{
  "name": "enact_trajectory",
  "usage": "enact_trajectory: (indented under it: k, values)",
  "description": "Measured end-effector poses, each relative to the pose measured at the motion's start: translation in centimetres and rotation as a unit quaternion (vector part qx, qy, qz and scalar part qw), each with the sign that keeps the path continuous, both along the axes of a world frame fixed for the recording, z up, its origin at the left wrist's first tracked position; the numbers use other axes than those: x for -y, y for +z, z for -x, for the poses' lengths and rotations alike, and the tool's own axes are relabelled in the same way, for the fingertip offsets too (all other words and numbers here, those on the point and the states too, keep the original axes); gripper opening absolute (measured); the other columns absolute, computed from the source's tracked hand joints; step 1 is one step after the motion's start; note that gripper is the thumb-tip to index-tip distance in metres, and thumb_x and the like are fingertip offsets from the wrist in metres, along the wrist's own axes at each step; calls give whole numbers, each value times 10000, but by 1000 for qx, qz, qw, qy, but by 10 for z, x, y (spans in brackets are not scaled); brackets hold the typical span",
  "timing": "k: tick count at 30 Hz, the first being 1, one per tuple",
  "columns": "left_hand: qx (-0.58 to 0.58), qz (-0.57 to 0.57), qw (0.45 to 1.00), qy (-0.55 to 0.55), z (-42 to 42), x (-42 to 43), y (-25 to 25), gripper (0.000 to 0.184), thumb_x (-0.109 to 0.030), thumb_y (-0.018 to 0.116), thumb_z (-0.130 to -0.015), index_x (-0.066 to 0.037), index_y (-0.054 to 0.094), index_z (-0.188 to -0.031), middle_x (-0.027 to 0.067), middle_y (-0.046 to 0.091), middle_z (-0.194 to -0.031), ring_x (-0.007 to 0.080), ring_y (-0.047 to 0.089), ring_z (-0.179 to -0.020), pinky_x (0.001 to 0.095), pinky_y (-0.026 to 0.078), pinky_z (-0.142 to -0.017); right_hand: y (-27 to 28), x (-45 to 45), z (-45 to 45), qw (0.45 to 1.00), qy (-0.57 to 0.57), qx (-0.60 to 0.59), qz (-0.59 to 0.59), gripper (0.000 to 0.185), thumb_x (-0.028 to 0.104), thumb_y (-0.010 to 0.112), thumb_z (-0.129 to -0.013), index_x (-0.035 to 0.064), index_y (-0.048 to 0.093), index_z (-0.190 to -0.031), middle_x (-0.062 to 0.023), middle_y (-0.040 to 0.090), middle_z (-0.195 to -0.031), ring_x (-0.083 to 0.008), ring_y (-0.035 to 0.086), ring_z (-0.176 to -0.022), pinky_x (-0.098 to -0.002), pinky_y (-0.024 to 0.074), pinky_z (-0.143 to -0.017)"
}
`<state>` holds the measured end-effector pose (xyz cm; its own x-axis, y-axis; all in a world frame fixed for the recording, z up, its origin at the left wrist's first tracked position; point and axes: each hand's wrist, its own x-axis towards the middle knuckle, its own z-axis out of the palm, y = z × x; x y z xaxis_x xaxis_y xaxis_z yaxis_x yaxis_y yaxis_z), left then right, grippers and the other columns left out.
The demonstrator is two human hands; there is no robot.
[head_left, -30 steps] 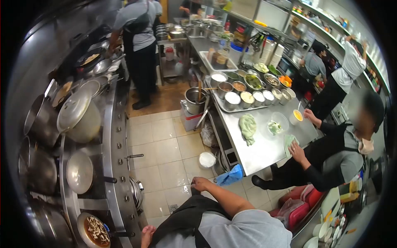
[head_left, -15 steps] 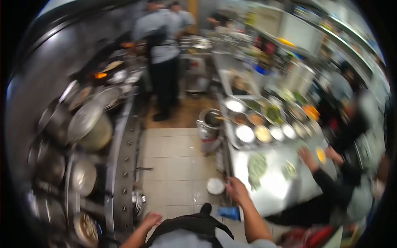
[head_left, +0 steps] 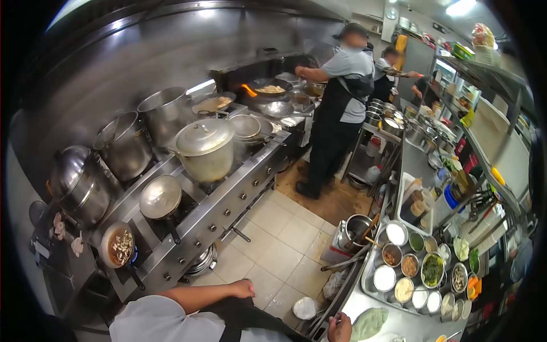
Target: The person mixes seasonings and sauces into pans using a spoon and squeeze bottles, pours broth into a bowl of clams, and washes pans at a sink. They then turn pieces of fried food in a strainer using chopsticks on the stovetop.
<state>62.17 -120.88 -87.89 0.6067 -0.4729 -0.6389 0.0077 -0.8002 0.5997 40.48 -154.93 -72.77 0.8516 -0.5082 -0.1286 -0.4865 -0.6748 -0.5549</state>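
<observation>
Near: the left hand is loosely closed, apparently empty; the right hand, curled, contents unclear, is beside the crumpled pale-green cloth on the steel table. Farther: the round metal pan; safe movement calls for elbows clear of its black handle.

A lid hides the inside of the big pot, the bottom edge cuts off the tabletop, and the right hand may hold something too small to tell.
</observation>
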Motion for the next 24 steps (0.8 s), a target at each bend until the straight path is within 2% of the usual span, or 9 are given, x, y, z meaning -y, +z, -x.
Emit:
enact_trajectory:
  k: [2, 3, 7, 10, 11, 15, 18, 20, 24]
  values:
    - [45, -46, 998, 7, -14, 2, -4, 367, -393, 725, -733, -78, 634, -897, 145, 671, -903, 303, 632, -898, 390, 488, -794, 29, -9, -23, 993, -8, -70, -98, 358, 222, 608, -868, 24, 568, -1163, -212, 625, -1055, -366, 599, -975, -410, 481, -819]
    - [65, -65, 996, -7, -26, 0, -16, 377, -410, 716, -738, -74, 651, -897, 158, 669, -940, 324, 637, -907, 409, 494, -797, 3, -3, -28, 997, 19, -40, -67, 376, 234, 618, -866, 15, 568, -1169, -223, 617, -1085, -365, 595, -994, -407, 477, -832]
    - [71, -126, 989, -11, -78, -17, -49, 441, -438, 697, -742, -46, 671, -944, 182, 667, -985, 346, 638, -948, 441, 498, -815, -1, -13, -79, 998, 22, -26, -55, 357, 223, 624, -865, 4, 583, -1143, -226, 611, -1097, -371, 588, -1004, -411, 473, -838]
    - [41, -127, 991, 11, -120, -28, -63, 433, -426, 697, -745, -34, 690, -929, 198, 669, -976, 351, 639, -941, 440, 495, -823, 1, -19, -136, 996, 59, -51, -37, 261, 182, 639, -844, 14, 627, -1044, -240, 635, -998, -406, 598, -941, -436, 481, -802]
    - [51, -112, 992, -19, -135, -28, -65, 425, -421, 688, -756, -21, 702, -898, 212, 669, -962, 357, 640, -932, 438, 493, -831, -14, -15, -153, 997, 74, -5, -31, 255, 192, 645, -841, 17, 629, -1026, -247, 641, -948, -412, 607, -899, -444, 486, -776]
    - [-1, -98, 995, 33, -191, -35, -72, 429, -425, 675, -766, -6, 695, -857, 209, 671, -941, 350, 643, -921, 443, 495, -820, 7, -30, -257, 992, 93, -63, -61, 287, 180, 638, -842, 6, 603, -1067, -257, 634, -970, -423, 610, -892, -447, 486, -777]
    - [30, -58, 996, 57, -236, -47, -78, 432, -434, 671, -764, -8, 692, -832, 208, 671, -915, 342, 648, -893, 445, 500, -790, 10, -42, -357, 981, 195, -22, -5, 292, 169, 639, -842, 15, 606, -1088, -236, 657, -920, -370, 656, -788, -423, 520, -672]
    - [29, -41, 999, 14, -260, -56, -79, 445, -448, 662, -763, -6, 688, -805, 211, 669, -885, 333, 651, -863, 441, 504, -764, -1, -40, -431, 965, 244, -36, -88, 376, 218, 682, -799, 9, 595, -1099, -211, 632, -965, -351, 620, -906, -406, 497, -799]
    - [-4, -53, 994, 97, -284, -82, -80, 392, -413, 641, -771, -24, 687, -765, 200, 664, -812, 339, 651, -803, 440, 500, -732, 18, -66, -547, 950, 295, 78, -64, 381, 236, 700, -802, 28, 601, -1106, -188, 652, -936, -322, 639, -894, -398, 503, -789]
